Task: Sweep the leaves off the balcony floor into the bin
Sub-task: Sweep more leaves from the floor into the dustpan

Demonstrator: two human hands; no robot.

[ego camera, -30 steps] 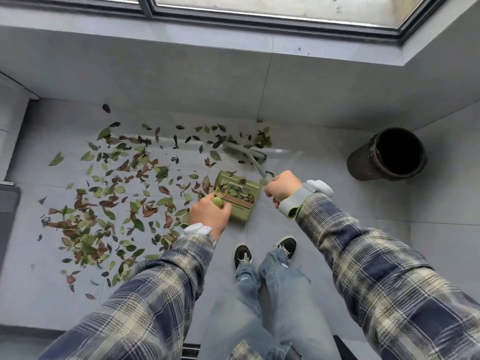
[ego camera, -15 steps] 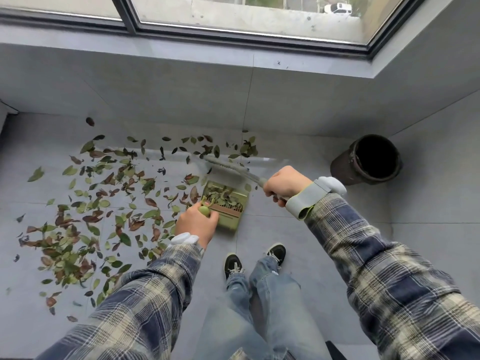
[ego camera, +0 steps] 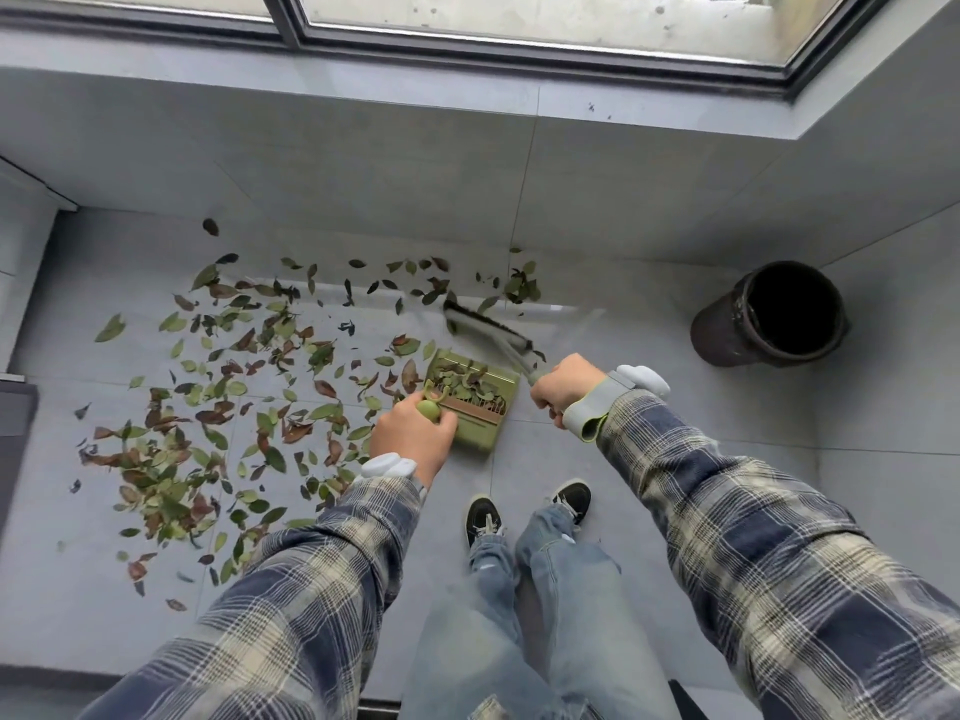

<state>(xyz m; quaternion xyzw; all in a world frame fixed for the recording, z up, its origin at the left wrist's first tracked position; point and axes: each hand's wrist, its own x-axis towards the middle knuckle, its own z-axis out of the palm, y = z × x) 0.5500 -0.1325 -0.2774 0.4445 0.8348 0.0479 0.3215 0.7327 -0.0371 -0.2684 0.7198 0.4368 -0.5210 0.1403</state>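
Left hand [ego camera: 413, 439] gripping dustpan [ego camera: 475, 402] handle, right hand [ego camera: 563, 389] gripping broom [ego camera: 488, 330] — leaves [ego camera: 208, 397] strewn leftward, bin [ego camera: 774, 314] right.

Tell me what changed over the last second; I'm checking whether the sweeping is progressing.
The brush, gripped by the right hand, swung left across the mouth of the dustpan and back, blurred mid-stroke. The left hand kept holding the dustpan handle; the scattered leaves and bin stayed put.
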